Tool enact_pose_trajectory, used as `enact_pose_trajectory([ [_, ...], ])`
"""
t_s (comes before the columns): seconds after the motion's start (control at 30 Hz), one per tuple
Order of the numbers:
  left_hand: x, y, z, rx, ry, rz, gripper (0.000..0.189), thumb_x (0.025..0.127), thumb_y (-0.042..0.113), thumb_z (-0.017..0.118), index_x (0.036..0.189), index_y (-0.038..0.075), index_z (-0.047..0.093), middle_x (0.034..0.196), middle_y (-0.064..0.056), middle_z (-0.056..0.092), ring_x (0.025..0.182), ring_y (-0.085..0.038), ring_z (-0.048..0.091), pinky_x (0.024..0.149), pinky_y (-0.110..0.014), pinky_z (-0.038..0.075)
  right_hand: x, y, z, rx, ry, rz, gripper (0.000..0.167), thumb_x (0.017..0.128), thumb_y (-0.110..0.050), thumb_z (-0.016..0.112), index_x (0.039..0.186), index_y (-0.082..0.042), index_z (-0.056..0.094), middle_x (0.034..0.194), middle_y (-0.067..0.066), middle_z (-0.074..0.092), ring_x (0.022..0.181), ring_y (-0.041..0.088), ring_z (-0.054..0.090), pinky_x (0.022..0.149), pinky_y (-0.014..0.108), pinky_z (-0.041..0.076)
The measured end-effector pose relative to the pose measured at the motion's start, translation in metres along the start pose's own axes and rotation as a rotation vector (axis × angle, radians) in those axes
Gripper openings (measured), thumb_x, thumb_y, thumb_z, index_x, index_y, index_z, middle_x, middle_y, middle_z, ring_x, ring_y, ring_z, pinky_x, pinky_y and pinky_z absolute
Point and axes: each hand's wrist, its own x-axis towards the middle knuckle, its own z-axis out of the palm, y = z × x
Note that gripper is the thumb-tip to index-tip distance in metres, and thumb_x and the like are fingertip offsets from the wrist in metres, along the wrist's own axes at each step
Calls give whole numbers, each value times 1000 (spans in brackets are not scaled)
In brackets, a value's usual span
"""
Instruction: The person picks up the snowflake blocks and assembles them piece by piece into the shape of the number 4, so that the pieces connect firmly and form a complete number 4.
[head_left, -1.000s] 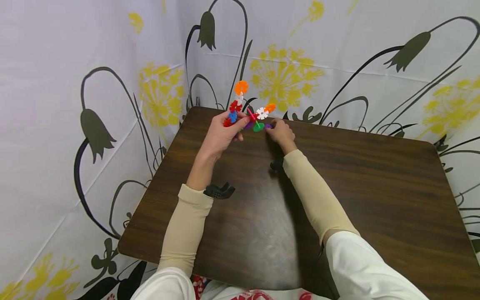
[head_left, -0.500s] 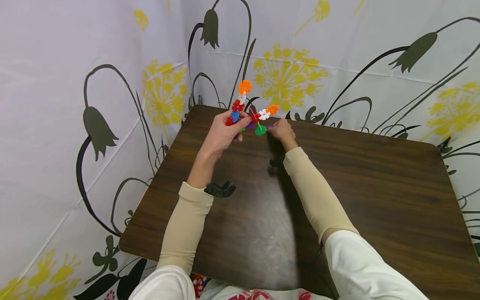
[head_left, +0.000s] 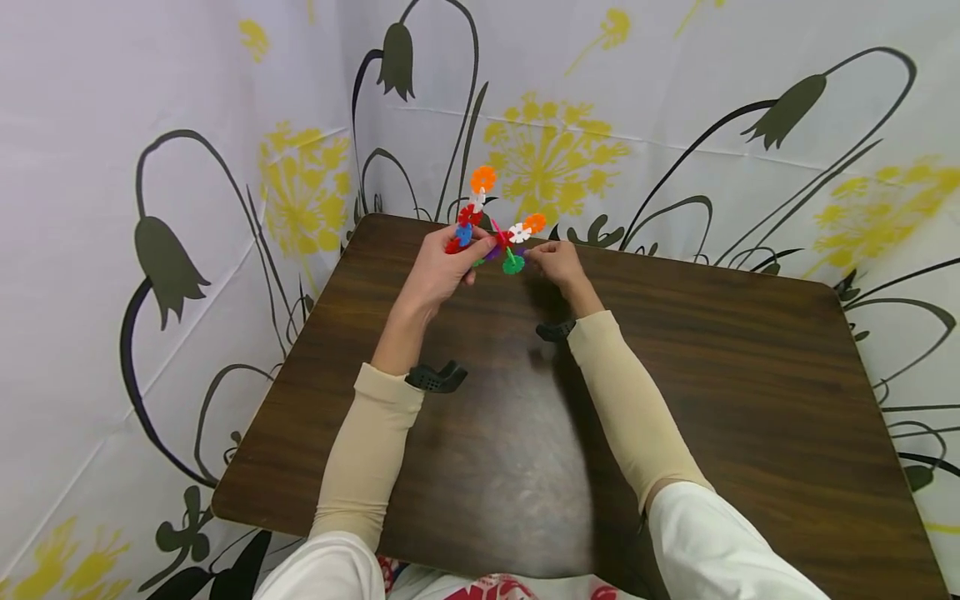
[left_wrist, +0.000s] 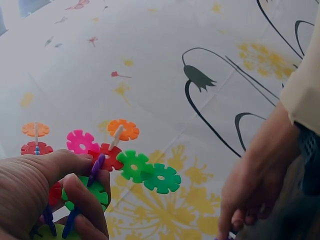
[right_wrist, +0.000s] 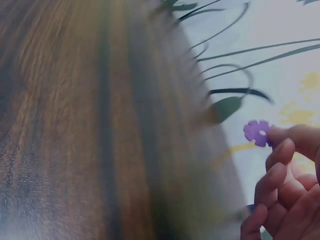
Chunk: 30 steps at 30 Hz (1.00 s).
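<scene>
My left hand grips a chain of interlocking flower-shaped discs above the table's far edge. The chain branches. One arm ends in an orange disc on top, another in a second orange disc to the right. Pink, red, white and two green discs show past the thumb in the left wrist view; purple and blue ones sit among the fingers, partly hidden. My right hand pinches a single purple disc between thumb and fingertip, close to the right of the chain.
A dark wood-grain table lies under both arms. Behind it and to the left hangs a white curtain printed with yellow and green flowers. Each wrist wears a black camera mount, such as the left one.
The head view has shifted slightly. The green disc at the chain's front has dropped a little, and my right wrist has turned somewhat. Both hands keep hold of their pieces.
</scene>
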Motion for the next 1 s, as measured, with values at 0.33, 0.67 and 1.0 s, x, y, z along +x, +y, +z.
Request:
enact_pose_trajectory([
  [0.33,14,4,-3,31,-37,-8,24,103,31,75,111,9,71,87,0,56,54,-13,51,53,-19,42,-32,-31,-34,139,-6,-111,39,100,-34,79,112,3,75,71,-8,60,70,11,52,65,24,42],
  [0.67,18,3,-5,137,-121,-45,26,105,33,73,111,7,72,93,-2,60,58,-12,47,56,-21,40,-53,-55,-53,264,-6,-232,19,106,-24,71,103,-5,72,77,-4,59,70,14,48,67,23,43],
  [1.0,25,3,-9,213,-213,-103,26,106,32,71,115,7,70,87,-3,58,58,-14,49,57,-23,40,-67,-76,-71,344,-9,-284,11,105,-21,71,102,-11,71,89,-8,74,85,13,67,79,24,50],
])
